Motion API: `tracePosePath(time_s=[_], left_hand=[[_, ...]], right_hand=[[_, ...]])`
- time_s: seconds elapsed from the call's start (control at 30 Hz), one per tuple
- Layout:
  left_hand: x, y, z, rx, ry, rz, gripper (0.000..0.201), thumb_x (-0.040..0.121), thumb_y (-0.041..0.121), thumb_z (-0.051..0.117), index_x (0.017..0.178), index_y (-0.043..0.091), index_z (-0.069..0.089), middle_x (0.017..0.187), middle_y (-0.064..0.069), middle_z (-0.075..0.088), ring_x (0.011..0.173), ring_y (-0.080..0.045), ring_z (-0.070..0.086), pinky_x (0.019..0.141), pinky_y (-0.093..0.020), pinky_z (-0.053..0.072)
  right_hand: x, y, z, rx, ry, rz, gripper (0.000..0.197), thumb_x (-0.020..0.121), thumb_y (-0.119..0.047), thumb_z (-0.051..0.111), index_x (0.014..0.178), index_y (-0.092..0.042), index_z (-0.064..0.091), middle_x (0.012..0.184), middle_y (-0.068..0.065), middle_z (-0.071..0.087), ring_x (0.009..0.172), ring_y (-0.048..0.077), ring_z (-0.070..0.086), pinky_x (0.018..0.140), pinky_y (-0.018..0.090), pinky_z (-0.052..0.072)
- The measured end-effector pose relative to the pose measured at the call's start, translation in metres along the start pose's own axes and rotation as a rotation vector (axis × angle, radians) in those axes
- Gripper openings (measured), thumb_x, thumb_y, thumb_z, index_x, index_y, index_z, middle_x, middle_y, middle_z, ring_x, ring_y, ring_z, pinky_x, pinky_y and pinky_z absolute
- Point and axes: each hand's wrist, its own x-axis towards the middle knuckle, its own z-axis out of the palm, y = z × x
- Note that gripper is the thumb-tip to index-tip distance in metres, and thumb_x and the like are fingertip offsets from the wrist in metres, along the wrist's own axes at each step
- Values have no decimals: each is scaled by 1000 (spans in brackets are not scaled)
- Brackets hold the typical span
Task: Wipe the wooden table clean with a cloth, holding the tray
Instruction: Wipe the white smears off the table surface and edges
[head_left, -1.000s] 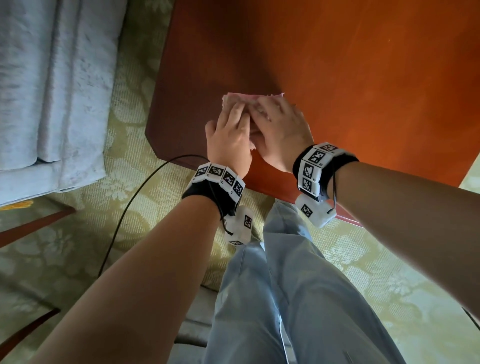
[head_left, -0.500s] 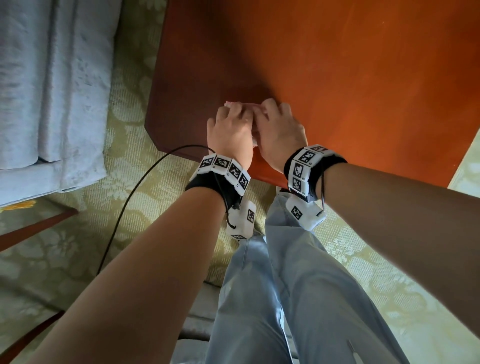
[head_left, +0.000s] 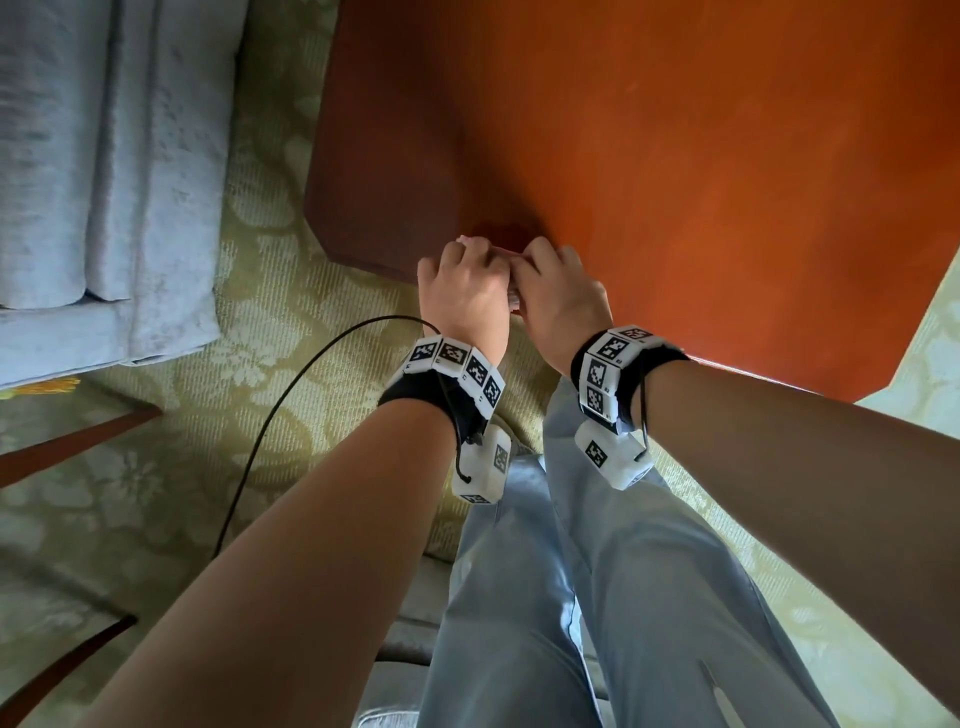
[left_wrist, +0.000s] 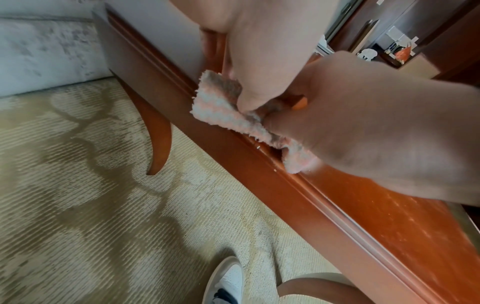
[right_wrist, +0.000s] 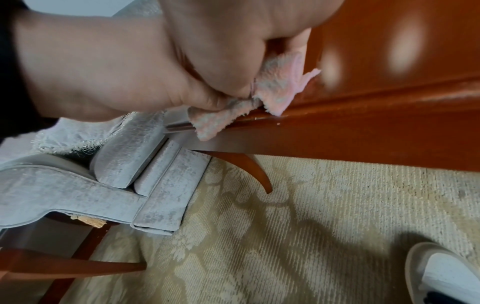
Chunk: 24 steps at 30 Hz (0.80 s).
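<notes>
Both hands, the left hand and right hand, are pressed together and clamped on the pink cloth at the wooden bench rim near 6 o'clock, likely bunching it to gather crumbs; no tray shows.

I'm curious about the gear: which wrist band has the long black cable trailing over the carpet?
The left wrist band: the long cable loops from it across the carpet. The right wrist band shows only a short cord.
</notes>
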Motion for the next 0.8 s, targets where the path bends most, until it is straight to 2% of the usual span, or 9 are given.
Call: tracePosePath(time_s=[0.13, 0.17, 0.3, 0.37, 0.43, 0.5, 0.57, 0.63, 0.8], left_hand=[[-23, -4, -1, -33, 23, -23, 25, 75, 17, 50, 72, 13, 74, 86, -8, 72, 74, -27, 65, 69, -39, 44], [-29, -7, -4, -34, 16, -31, 24, 75, 18, 50, 71, 14, 73, 82, -6, 70, 73, -27, 64, 70, -40, 44], [-63, -19, -14, -14, -312, -9, 13, 87, 24, 58, 83, 18, 69, 81, 3, 67, 83, -22, 60, 83, -41, 38], [-64, -20, -23, -38, -262, -15, 20, 85, 23, 51, 79, 15, 68, 79, 1, 67, 82, -24, 60, 82, -41, 39], [-51, -16, -30, -66, -163, -25, 26, 80, 22, 44, 78, 13, 68, 81, -2, 67, 83, -27, 60, 79, -43, 43], [-25, -11, -41, -72, -84, -6, 16, 78, 18, 54, 78, 12, 69, 85, -3, 67, 85, -29, 60, 76, -44, 43], [5, -5, -49, -73, -39, 12, 6, 75, 15, 65, 79, 12, 69, 88, -4, 66, 86, -30, 60, 73, -43, 42], [32, 3, -51, -82, -17, 13, 6, 76, 15, 66, 81, 12, 70, 91, -5, 66, 87, -30, 60, 72, -42, 41], [59, 16, -32, -104, -74, -32, 13, 82, 17, 67, 93, 17, 73, 100, -2, 64, 96, -28, 58, 75, -41, 40]], right_hand=[[-13, -15, 11, 44, -48, 1, 29, 95, -16, 53, 124, -16, 49, 121, 4, 43, 107, 25, 43, 63, 37, 38], [-16, -19, 14, 52, -68, -4, 30, 95, -16, 53, 125, -16, 50, 121, 4, 43, 107, 25, 43, 64, 37, 39], [-32, -31, 22, -35, -186, -165, 29, 92, -12, 55, 121, -13, 53, 120, 5, 48, 110, 24, 45, 72, 28, 32], [-36, -32, 16, 37, -120, -179, 21, 93, -14, 54, 114, -13, 56, 116, 5, 51, 107, 24, 47, 70, 28, 36], [-32, -28, 6, 137, -32, -144, 18, 92, -17, 55, 109, -12, 57, 111, 5, 51, 103, 24, 47, 64, 33, 40], [-20, -16, -8, 176, 60, -123, 18, 90, -20, 58, 106, -12, 57, 110, 5, 51, 103, 24, 46, 59, 36, 41], [-3, 0, -24, 188, 155, -123, 19, 89, -21, 57, 106, -12, 57, 109, 6, 51, 103, 26, 48, 59, 39, 48], [13, 17, -39, 172, 223, -128, 21, 90, -23, 51, 106, -12, 58, 108, 7, 52, 103, 28, 49, 61, 43, 51], [33, 45, -45, 82, 158, -69, 25, 95, -22, 50, 117, -17, 58, 114, 6, 50, 110, 28, 46, 66, 45, 53]])
